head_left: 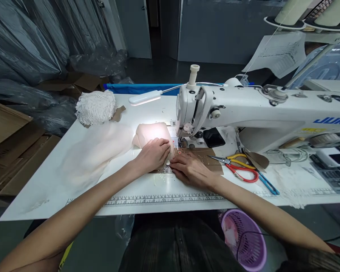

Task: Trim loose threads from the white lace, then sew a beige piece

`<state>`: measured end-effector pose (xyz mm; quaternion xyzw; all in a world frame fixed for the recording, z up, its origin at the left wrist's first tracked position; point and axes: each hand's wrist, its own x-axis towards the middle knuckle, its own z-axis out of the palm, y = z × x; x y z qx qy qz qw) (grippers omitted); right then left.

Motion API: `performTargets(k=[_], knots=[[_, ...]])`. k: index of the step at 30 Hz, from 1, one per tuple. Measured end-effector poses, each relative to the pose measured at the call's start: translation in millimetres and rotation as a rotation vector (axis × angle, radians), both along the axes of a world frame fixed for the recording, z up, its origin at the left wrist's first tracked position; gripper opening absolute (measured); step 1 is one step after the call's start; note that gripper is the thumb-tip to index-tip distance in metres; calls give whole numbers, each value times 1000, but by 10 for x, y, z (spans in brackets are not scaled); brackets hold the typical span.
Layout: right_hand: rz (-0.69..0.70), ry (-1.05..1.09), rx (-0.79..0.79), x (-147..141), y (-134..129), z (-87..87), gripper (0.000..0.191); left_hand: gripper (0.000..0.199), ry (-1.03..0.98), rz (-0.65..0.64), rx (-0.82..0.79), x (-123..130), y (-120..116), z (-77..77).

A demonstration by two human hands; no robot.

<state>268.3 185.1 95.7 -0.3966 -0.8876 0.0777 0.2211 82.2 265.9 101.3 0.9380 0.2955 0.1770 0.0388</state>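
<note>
A pale pink, rounded fabric piece point(153, 132) lies on the sewing machine's bed, left of the needle area. My left hand point(154, 154) is closed over its front right edge, fingers curled. Close beside it, my right hand point(191, 168) rests low with its fingers bent and pressed together. Its fingertips meet near the fabric's corner, and what they pinch is hidden. Beneath the hands is a brown sheet point(212, 155) fixed to the bed. The white sewing machine point(243, 109) stands with its needle end just beyond my fingers.
Red-handled scissors point(245, 173), yellow-handled snips point(239, 160) and a blue-handled tool point(268, 183) lie right of my right hand. Sheer pale fabric point(96, 151) and a bundle of white lace point(96, 107) lie left. A lit lamp point(145, 98) hangs above; a purple basket point(260, 241) stands below.
</note>
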Motion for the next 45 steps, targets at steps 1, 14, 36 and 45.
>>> performTargets(k=[1,14,36,45], knots=[[30,-11,-6,-8,4,0,19,24,-8,-12,-17,14,34,34],[69,105,-43,89,22,-186,29,21,-103,-124,-373,388,508,57],[51,111,-106,78,-34,-127,26,5,-60,-95,-326,377,546,93],[-15,92,-69,121,-27,-134,33,14,28,50,-103,360,423,115]])
